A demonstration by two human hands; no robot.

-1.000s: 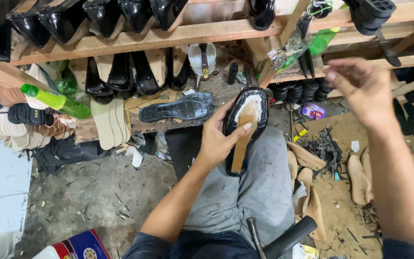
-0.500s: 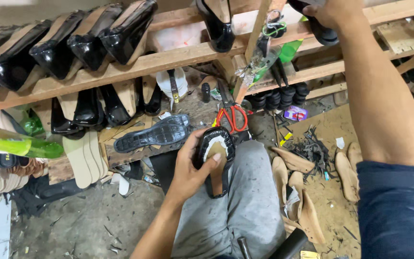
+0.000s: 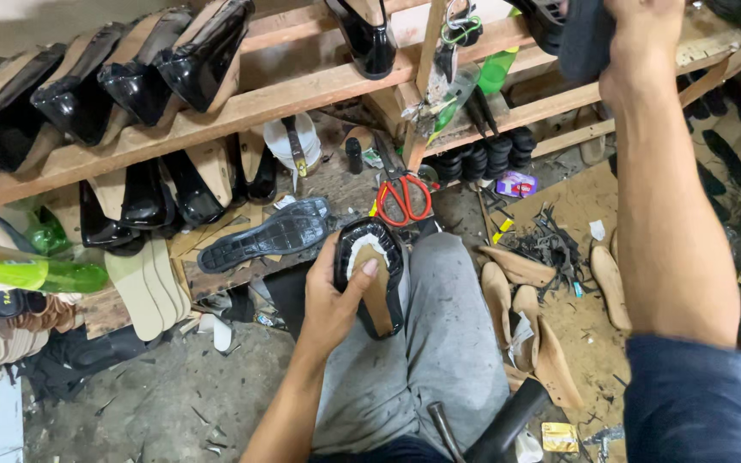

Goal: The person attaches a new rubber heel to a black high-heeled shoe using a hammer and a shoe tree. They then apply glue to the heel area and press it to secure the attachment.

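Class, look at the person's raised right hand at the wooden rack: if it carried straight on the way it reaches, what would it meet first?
The right hand already grips a dark sole-like piece; straight on, it would probably meet the upper wooden shelf, though depth is unclear.

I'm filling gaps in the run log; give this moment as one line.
left hand: holds black shoe on knee | right hand: raised at upper shelf, grips dark sole

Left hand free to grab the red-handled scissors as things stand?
Probably not without letting go first. The left hand is wrapped around the black shoe upper on its wooden last, pressed on the knee. The red-handled scissors lie open just beyond the shoe with nothing covering them, so the path itself looks free.
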